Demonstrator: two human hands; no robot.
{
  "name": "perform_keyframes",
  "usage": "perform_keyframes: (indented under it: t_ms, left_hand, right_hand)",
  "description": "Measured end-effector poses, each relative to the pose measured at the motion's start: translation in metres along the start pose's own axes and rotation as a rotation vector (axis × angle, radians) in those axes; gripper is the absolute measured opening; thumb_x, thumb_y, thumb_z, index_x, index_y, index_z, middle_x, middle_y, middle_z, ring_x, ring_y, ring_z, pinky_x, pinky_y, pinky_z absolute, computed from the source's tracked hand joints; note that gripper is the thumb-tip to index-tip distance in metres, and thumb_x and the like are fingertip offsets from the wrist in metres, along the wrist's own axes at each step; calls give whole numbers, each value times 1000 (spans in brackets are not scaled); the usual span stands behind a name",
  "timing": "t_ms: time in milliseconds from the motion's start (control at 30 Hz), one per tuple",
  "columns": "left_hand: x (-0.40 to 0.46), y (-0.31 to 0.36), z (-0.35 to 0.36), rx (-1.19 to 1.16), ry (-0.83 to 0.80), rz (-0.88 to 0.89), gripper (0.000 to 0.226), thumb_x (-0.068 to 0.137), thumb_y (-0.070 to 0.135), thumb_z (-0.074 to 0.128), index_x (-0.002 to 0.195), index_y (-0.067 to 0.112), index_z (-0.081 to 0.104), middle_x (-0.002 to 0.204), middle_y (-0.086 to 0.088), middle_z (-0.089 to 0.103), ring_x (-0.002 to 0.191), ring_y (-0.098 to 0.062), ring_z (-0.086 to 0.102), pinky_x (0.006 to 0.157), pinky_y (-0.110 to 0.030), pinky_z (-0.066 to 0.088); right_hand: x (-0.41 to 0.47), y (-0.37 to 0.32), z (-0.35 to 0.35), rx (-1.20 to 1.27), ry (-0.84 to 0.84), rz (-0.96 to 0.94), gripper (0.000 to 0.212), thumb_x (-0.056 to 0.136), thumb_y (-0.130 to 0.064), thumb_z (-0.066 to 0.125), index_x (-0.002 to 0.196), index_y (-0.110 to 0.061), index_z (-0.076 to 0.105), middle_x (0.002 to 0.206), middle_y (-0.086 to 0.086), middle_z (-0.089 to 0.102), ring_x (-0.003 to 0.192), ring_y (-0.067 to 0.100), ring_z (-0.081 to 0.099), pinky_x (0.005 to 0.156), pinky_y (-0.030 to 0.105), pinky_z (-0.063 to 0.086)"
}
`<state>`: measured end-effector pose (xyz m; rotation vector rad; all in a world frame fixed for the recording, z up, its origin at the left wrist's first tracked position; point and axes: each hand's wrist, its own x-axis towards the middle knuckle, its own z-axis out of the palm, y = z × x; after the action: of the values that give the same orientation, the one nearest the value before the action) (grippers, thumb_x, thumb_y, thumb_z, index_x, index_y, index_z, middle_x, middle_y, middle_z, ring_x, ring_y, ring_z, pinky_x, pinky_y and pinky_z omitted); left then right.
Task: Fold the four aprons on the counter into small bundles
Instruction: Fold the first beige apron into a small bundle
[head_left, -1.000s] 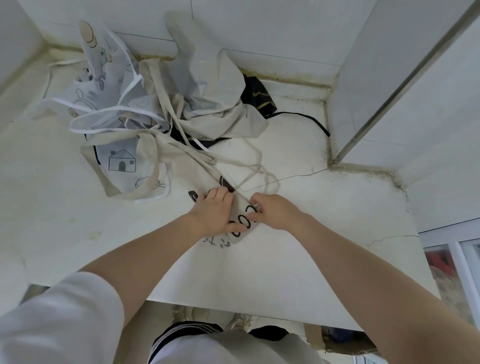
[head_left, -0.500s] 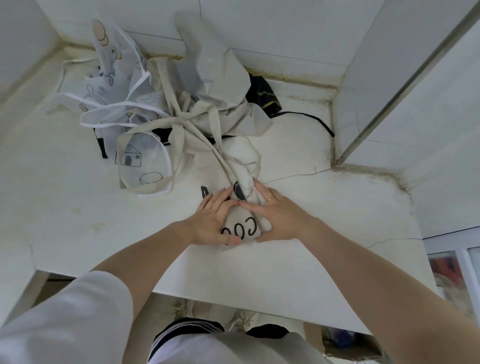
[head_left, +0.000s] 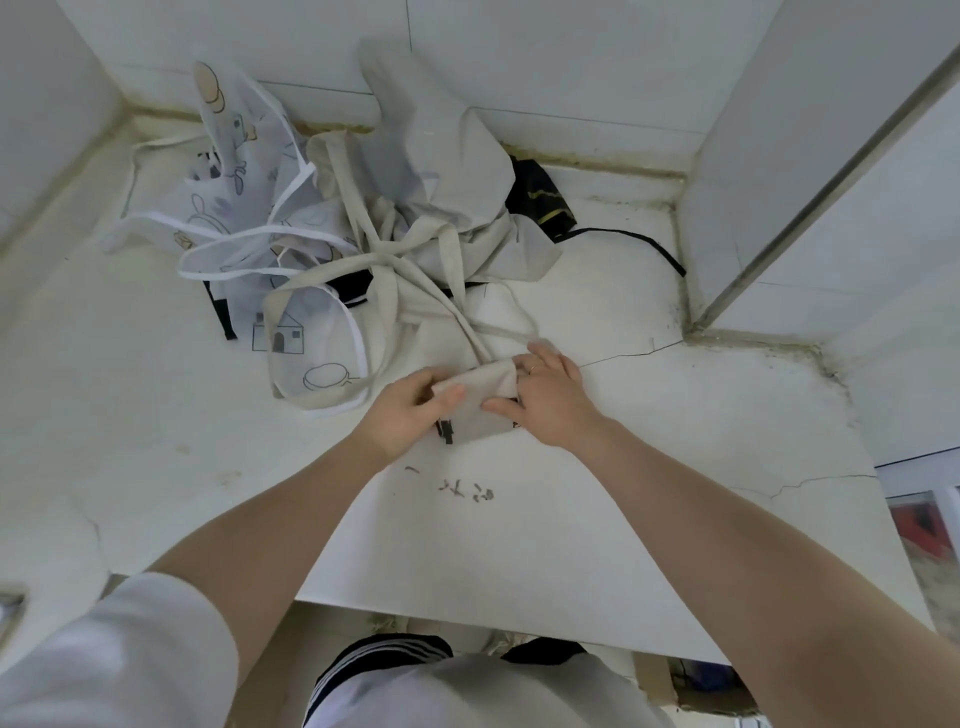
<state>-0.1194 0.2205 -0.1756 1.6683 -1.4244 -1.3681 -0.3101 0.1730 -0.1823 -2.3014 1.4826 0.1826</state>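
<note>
On table (head_left: 156, 415) centre, left hand (head_left: 410, 410) and right hand (head_left: 545, 395) each pinch the beige apron (head_left: 483, 400), apparently half-rolled; straps trail behind.

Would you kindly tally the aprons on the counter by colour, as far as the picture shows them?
Beige aprons: 2, bundle between both hands, another behind
White printed apron: 1
Black apron: 1, mostly hidden
Total: 4, though the pile is tangled, so the beige count is uncertain.

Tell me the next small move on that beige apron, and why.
Probably roll the beige bundle once more toward the pile: both the left hand and right hand hold it, while its long straps trail loose and crossed over the other aprons.
</note>
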Motion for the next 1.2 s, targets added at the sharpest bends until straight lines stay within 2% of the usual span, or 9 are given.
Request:
perform_keyframes:
  t_ms: [100, 233, 400, 567, 700, 800, 933, 1100, 1200]
  left_hand:
    - [9, -5, 1, 269, 100, -38, 28, 93, 41, 51, 92, 14, 56, 88, 3, 55, 83, -16, 55, 69, -21, 41]
    - [29, -9, -2, 436, 221, -118, 36, 90, 37, 57, 99, 3, 57, 119, -9, 40, 105, -22, 48, 90, -25, 36]
    - [44, -1, 0, 88, 275, -235, 67, 80, 16, 70, 134, 5, 31, 130, -13, 39, 115, -27, 47, 92, -30, 42]
    - [53, 1, 1, -351, 323, -339, 72, 74, 3, 73, 132, 8, 32, 126, -10, 50, 107, -23, 55, 93, -36, 49]
    - [53, -2, -6, -536, 262, -292, 80, 57, 18, 80, 127, 16, 42, 120, -14, 56, 106, -27, 60, 94, -45, 50]
    - [54, -1, -13, -574, 214, -170, 61, 68, 6, 76, 115, 29, 45, 111, -11, 52, 96, -21, 55, 90, -39, 48]
    - [49, 3, -12, -587, 118, -27, 52, 80, -7, 63, 105, 36, 49, 104, -6, 51, 91, -15, 52, 82, -32, 48]
    - [38, 17, -8, -517, 6, 89, 45, 85, -12, 52, 106, 27, 61, 118, 6, 60, 92, -3, 56, 78, -10, 45]
    - [33, 24, -10, -425, -30, 156, 49, 88, -11, 49, 112, 30, 58, 127, 7, 55, 99, -1, 56, 88, -11, 44]
  right_hand:
    - [14, -10, 0, -11, -22, 109, 65, 91, -62, 35, 120, -9, 60, 141, 2, 42, 138, 24, 21, 115, 41, 13]
    - [26, -18, -4, -29, 1, 172, 60, 86, -62, 48, 111, -9, 60, 132, 4, 48, 128, 26, 35, 107, 40, 26]
    - [45, -27, -3, 123, 35, 159, 78, 75, -44, 70, 139, -20, 32, 137, 5, 45, 130, 28, 38, 105, 41, 32]
    - [64, -34, -8, 434, -141, 114, 109, 73, -28, 76, 151, -23, 0, 151, 9, 26, 138, 28, 27, 109, 42, 32]
    - [62, -33, -15, 843, -211, 198, 95, 78, -28, 76, 149, -24, 14, 138, 2, 42, 129, 20, 42, 98, 26, 42]
    - [61, -35, -24, 1127, -91, 309, 58, 93, -27, 56, 143, -27, 26, 104, -15, 51, 92, 6, 52, 71, 13, 42]
    - [66, -38, -18, 952, 134, 268, 10, 97, -27, 48, 105, -23, 42, 71, -9, 46, 61, 6, 42, 59, 18, 37]
    - [61, -47, -20, 1090, 222, 341, 21, 93, -30, 56, 108, -15, 56, 94, -2, 59, 87, 13, 55, 72, 17, 42]
    - [57, -40, -30, 1271, 114, 360, 23, 91, -40, 56, 94, -19, 66, 99, 4, 67, 98, 22, 62, 87, 32, 49]
